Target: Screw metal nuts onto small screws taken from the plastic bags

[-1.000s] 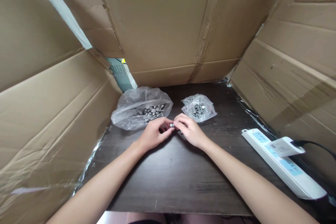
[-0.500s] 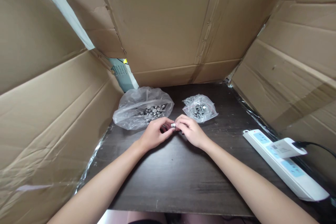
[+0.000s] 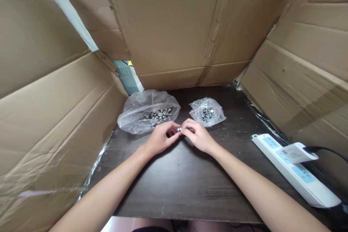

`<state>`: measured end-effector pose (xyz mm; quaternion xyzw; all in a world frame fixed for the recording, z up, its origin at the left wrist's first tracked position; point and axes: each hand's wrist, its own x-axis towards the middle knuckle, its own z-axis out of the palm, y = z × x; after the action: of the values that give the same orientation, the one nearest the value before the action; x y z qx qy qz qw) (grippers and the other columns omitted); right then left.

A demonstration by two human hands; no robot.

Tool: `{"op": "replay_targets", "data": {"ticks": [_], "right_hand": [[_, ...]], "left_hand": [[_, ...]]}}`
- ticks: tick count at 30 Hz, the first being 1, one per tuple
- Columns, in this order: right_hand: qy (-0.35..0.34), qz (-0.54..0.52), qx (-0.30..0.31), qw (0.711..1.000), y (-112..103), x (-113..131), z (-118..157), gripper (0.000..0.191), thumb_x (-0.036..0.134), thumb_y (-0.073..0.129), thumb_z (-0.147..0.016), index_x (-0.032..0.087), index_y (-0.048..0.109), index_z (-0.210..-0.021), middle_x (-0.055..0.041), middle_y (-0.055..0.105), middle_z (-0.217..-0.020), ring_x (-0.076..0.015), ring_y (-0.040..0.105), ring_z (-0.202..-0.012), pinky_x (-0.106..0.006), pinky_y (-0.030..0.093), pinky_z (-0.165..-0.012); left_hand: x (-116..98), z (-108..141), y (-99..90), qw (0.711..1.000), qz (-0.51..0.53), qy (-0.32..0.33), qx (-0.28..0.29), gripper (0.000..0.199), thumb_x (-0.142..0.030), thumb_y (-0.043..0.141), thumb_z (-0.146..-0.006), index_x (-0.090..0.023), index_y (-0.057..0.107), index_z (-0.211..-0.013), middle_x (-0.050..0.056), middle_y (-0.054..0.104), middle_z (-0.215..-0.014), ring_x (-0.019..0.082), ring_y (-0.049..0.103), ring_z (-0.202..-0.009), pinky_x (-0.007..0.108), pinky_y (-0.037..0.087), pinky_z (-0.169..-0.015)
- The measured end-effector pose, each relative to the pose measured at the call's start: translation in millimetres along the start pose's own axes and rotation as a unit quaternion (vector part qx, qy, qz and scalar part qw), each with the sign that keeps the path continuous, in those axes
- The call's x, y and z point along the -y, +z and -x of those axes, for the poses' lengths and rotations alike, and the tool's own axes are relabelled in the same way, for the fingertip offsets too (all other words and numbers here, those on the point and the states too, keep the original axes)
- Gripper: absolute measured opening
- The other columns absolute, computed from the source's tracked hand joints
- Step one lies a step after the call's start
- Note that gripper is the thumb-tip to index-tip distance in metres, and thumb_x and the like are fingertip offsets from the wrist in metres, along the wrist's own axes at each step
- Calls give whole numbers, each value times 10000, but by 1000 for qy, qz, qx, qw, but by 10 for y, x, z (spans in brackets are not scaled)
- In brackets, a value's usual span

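Note:
Between the fingertips of both hands is a small shiny metal part, too small to make out fully. My left hand pinches it from the left, and my right hand grips it from the right. Just beyond my left hand lies an open clear plastic bag with many round metal pieces in it. Behind my right hand is a smaller clear bag holding metal screws.
The dark table has cardboard walls at its back and sides. On the right lies a white power strip with a white adapter and a black cable. A grey perforated object shows through a gap at the back left.
The fingers of my right hand have shifted slightly around the small metal part. My left hand and both bags are nearly where they were.

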<state>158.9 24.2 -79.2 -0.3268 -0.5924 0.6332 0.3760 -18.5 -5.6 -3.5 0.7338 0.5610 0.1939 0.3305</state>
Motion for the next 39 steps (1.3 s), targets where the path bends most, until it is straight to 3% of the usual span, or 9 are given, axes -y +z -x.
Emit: {"op": "replay_targets", "data": {"ticks": [8, 15, 21, 28, 35, 39], "right_hand": [[5, 19, 2, 1000, 5, -7, -10, 357, 321, 520, -979, 181, 649, -677, -38, 587, -833, -155, 563, -747, -301, 430, -689], [-4, 15, -3, 1000, -1, 2, -5, 237, 257, 565, -916, 186, 638, -702, -39, 605, -846, -169, 579, -782, -306, 437, -705], [0, 19, 0, 1000, -4, -3, -8, 355, 306, 515, -978, 180, 654, -676, -40, 590, -825, -166, 573, -758, -316, 441, -706], [-3, 10, -5, 1000, 2, -12, -2, 228, 255, 587, -909, 187, 646, -700, -40, 617, -853, -168, 589, -780, -306, 449, -708], [0, 18, -1, 1000, 11, -24, -11, 336, 311, 536, -967, 182, 646, -677, -42, 596, -836, -163, 576, -760, -309, 437, -701], [-4, 18, 1, 1000, 0, -8, -6, 293, 284, 547, -951, 183, 644, -693, -41, 605, -836, -169, 580, -775, -313, 439, -711]], "left_hand": [[-13, -5, -11, 1000, -5, 1, 6, 142, -262, 678, -909, -150, 693, -995, 42, 723, -840, 131, 665, -703, 216, 557, -620], [-5, -3, -11, 1000, -9, -1, -5, 142, -243, 676, -905, -149, 687, -1011, 42, 726, -849, 132, 674, -714, 211, 555, -618], [-20, 1, -7, 1000, -19, 4, 5, 144, -270, 676, -912, -158, 693, -1001, 41, 722, -844, 132, 663, -707, 219, 552, -625], [6, 3, -2, 1000, -24, 3, 1, 136, -261, 672, -918, -164, 689, -1012, 37, 722, -852, 134, 665, -716, 221, 537, -626], [-4, 7, -7, 1000, -30, 5, 9, 135, -253, 683, -912, -159, 690, -1009, 35, 721, -851, 134, 659, -720, 225, 524, -633], [-9, 0, -9, 1000, -26, 1, 5, 142, -258, 683, -911, -162, 691, -1016, 33, 723, -854, 134, 662, -717, 221, 524, -626]]}}
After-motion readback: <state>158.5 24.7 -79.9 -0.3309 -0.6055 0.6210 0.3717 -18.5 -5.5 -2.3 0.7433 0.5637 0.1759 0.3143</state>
